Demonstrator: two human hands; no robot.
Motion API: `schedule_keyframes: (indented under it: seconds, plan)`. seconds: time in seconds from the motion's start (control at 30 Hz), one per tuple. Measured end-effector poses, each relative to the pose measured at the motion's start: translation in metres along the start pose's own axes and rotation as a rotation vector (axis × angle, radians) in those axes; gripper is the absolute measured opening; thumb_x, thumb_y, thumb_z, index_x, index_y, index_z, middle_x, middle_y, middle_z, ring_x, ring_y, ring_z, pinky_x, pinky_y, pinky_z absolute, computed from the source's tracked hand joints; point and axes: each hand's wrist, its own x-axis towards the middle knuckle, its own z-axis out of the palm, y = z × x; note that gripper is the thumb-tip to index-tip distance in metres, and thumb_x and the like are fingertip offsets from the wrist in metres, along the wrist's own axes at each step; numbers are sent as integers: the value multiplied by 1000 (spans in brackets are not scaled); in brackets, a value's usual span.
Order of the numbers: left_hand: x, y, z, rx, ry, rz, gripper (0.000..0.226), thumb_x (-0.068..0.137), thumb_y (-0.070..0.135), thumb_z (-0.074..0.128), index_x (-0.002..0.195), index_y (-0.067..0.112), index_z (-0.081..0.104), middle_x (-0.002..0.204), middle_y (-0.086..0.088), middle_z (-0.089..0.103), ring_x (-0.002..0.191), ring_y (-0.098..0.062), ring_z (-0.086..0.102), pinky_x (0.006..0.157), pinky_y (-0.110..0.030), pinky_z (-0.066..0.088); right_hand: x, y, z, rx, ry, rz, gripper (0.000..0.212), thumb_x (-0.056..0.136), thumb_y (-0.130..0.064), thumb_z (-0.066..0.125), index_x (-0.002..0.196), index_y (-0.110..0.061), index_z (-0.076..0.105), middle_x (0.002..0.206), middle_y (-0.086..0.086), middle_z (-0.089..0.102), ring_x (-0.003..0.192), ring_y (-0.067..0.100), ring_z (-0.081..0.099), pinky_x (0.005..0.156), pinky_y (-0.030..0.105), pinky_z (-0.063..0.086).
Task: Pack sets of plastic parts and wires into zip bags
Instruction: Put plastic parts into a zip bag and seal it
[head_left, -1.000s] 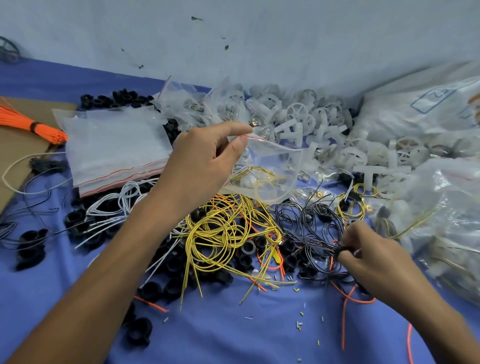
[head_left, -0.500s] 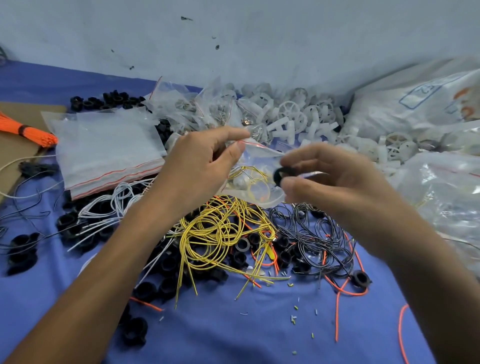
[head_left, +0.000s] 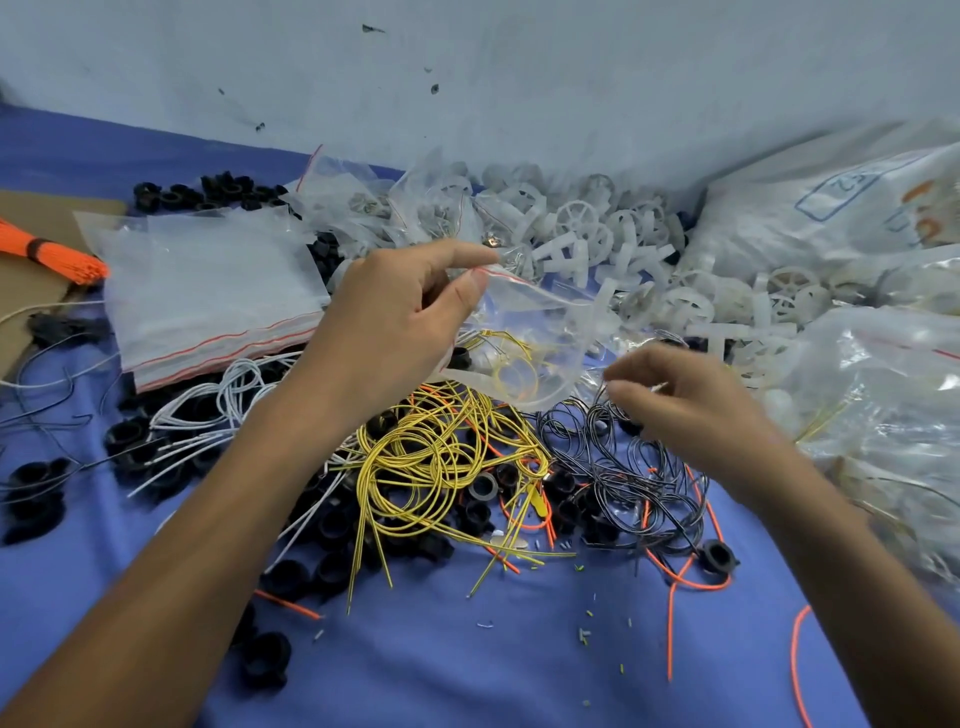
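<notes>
Pinching zip bag (head_left: 535, 332) mouth, left hand (head_left: 384, 332) fingers clamped on it; right hand (head_left: 691, 400) beside bag, fingers blurred, state unclear.

The left grip (head_left: 395, 332) pinches the red-lined mouth of a clear zip bag (head_left: 550, 332) between thumb and forefinger, above the blue surface (head_left: 467, 654). A coiled yellow wire (head_left: 511, 371) lies inside the bag. The right grip (head_left: 691, 400), blurred, with its fingers curled, is just beside the bag's lower corner, over tangled black wires (head_left: 623, 467). Loose yellow wires (head_left: 431, 457) lie beneath the bag, and white plastic wheels (head_left: 576, 228) are heaped behind it.
</notes>
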Motion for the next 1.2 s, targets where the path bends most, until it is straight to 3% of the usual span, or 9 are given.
schedule_keyframes:
  seconds: [0.1, 0.17, 0.3, 0.47, 0.63, 0.9, 1.03, 1.13, 1.2]
  plan:
    - [-1, -1, 0, 3, -10, 5, 24, 99, 33, 55, 119, 37, 67, 60, -8, 54, 56, -29, 50, 50, -34, 40, 9, 27, 25, -464, -144, 103, 36, 90, -49, 57, 77, -16, 64, 68, -4, 64, 72, 21, 62, 64, 33, 46]
    - [-1, -1, 0, 1, -15, 4, 24, 99, 34, 55, 119, 39, 66, 60, -9, 55, 56, -30, 50, 50, -36, 41, 11, 36, 40, -527, -123, 128, 47, 89, -54, 57, 74, -10, 60, 67, 9, 62, 69, 27, 60, 58, 32, 39]
    - [-1, -2, -1, 1, -9, -3, 24, 99, 34, 55, 120, 39, 66, 60, -9, 55, 54, -28, 49, 49, -31, 38, 11, 42, 43, -510, -134, 116, 32, 86, -40, 61, 80, -9, 63, 74, 10, 65, 76, 29, 61, 59, 34, 43]
    - [-1, -2, 1, 12, -21, -11, 26, 99, 35, 54, 122, 36, 66, 60, -6, 56, 53, -21, 50, 51, -32, 41, 6, 37, 14, -213, 120, 59, 26, 90, -36, 61, 72, -16, 62, 59, -3, 56, 58, 16, 52, 57, 32, 40]
    - [0, 0, 2, 21, -18, -20, 27, 98, 36, 54, 122, 35, 66, 60, -6, 58, 55, -22, 52, 55, -36, 45, 5, 24, -12, 366, 206, 106, 18, 92, -36, 63, 85, -22, 71, 78, 1, 58, 70, 15, 50, 66, 36, 42]
    - [-1, 0, -1, 30, -7, -30, 26, 98, 36, 54, 122, 35, 66, 60, -5, 58, 55, -21, 53, 55, -34, 44, -10, -16, -31, 657, 429, -81, 23, 96, -15, 47, 81, -24, 62, 79, -3, 70, 76, 17, 63, 64, 23, 49]
    - [-1, 0, 2, 41, -30, -41, 27, 99, 37, 54, 123, 33, 66, 61, -2, 59, 54, -12, 51, 62, -30, 40, -25, -54, -41, 1056, 103, -71, 21, 84, -12, 34, 69, -19, 47, 54, -5, 46, 45, 16, 39, 45, 21, 39]
    - [-2, 2, 4, 35, -38, -27, 28, 100, 36, 54, 124, 30, 66, 60, 0, 59, 51, -4, 49, 58, -26, 38, -25, -75, -18, 782, -156, 18, 24, 79, -12, 47, 58, -19, 55, 49, 1, 36, 39, 15, 28, 39, 19, 28]
    - [-2, 2, 5, 48, -32, -18, 28, 99, 36, 54, 124, 30, 66, 59, -1, 58, 50, -4, 47, 56, -24, 36, -19, -85, 4, 696, -205, 66, 24, 89, -9, 54, 71, -14, 70, 61, 9, 47, 43, 17, 37, 37, 22, 29]
